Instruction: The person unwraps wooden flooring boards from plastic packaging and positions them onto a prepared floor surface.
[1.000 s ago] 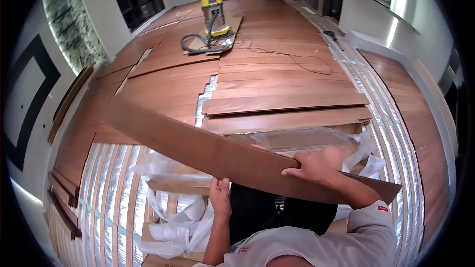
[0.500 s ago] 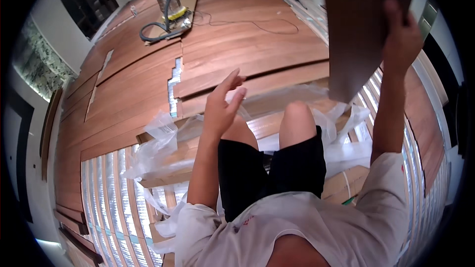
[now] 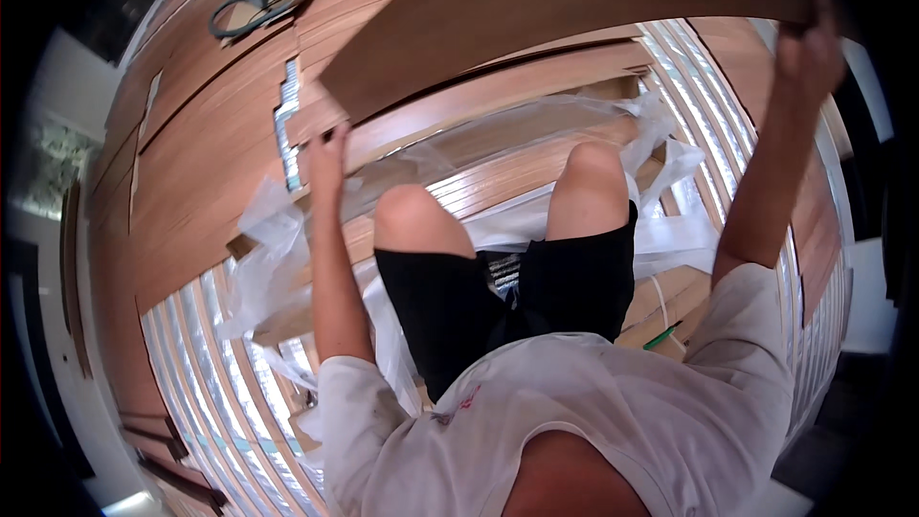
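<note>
A long, wide brown floorboard (image 3: 565, 5) is raised in front of me, slanting across the top of the view. My right hand (image 3: 812, 53) grips its right end. At its lower left corner is my left hand (image 3: 324, 155), with fingers bent against the board's end. Below the board, in front of my knees, several reddish-brown floorboards (image 3: 507, 180) lie in an opened pack, with torn clear plastic wrap (image 3: 273, 230) around them.
Laid reddish flooring (image 3: 206, 172) spreads to the left and ahead. Wooden battens with silvery sheet between them (image 3: 215, 364) show at lower left and on the right. A vacuum cleaner hose (image 3: 235, 19) lies at the far left. A green tool (image 3: 661, 337) rests on cardboard beside me.
The floorboard has swung from upright at my right to lying across in front of me. My left hand has moved left to its other end. My view has tilted down.
</note>
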Motion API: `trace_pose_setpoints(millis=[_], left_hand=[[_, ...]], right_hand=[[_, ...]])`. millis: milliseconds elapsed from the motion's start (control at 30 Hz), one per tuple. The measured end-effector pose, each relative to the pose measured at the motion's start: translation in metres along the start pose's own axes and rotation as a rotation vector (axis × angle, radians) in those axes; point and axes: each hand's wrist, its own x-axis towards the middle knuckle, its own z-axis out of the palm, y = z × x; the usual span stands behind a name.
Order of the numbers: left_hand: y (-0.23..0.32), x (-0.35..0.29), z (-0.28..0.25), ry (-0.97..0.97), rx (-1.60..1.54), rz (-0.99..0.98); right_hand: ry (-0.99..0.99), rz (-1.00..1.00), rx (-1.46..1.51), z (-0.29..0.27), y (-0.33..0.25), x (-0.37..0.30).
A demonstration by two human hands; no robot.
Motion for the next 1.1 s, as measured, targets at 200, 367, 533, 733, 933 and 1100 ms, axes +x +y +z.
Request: trace_pose_setpoints(millis=[200, 367, 533, 733, 933, 1100], left_hand=[[-0.036, 0.079, -0.075, 0.233, -0.005, -0.079], [-0.118, 0.088, -0.088, 0.143, 0.336, -0.249], [-0.169, 0.076, -0.068, 0.007, 0.461, -0.428], [-0.265, 0.101, -0.071, 0.096, 0.406, -0.521], [-0.353, 0.155, -0.058, 0.048, 0.350, -0.562], [-0.392, 0.167, -0.028, -0.023, 0.345, -0.633]], right_hand=[[0.114, 0.436, 0.066, -0.055, 0.130, -0.062], [0.198, 0.798, 0.011, -0.125, 0.276, -0.117], [0.241, 1.246, -0.166, -0.164, 0.394, -0.208], [0.337, 1.396, -0.037, -0.168, 0.487, -0.286], [0.473, 1.481, -0.094, -0.142, 0.556, -0.293], [0.481, 1.475, -0.270, -0.152, 0.581, -0.316]])
